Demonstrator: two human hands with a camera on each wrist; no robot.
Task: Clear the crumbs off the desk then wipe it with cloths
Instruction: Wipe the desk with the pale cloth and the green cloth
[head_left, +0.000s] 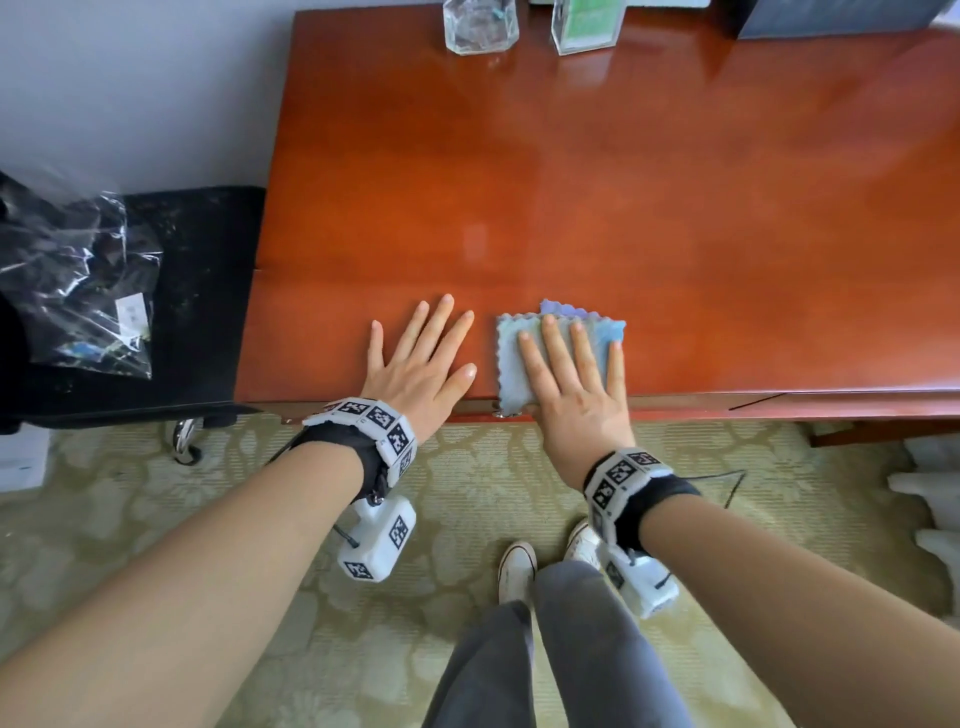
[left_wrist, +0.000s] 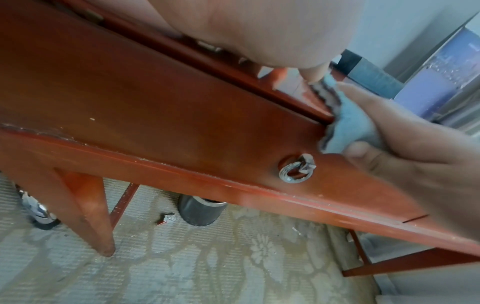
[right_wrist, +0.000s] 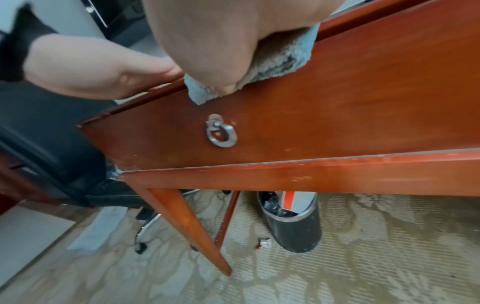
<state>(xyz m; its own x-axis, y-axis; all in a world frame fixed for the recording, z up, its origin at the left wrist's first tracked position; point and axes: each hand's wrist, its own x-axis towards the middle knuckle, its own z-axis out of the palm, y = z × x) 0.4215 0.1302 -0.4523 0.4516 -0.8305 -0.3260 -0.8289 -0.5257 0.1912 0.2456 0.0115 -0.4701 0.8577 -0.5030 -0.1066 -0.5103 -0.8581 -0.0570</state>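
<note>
Flat and spread, my right hand (head_left: 571, 379) presses a folded blue-grey microfibre cloth (head_left: 558, 353) onto the near edge of the glossy red-brown wooden desk (head_left: 623, 182), the cloth's corner hanging over the rim above a metal ring drawer pull (right_wrist: 221, 131). Just beside it my left hand (head_left: 421, 364) lies palm down, fingers straight, holding nothing. Under the desk I see a black cylindrical waste bin (right_wrist: 291, 224); at the far edge stands a clear glass container (head_left: 480, 23).
</note>
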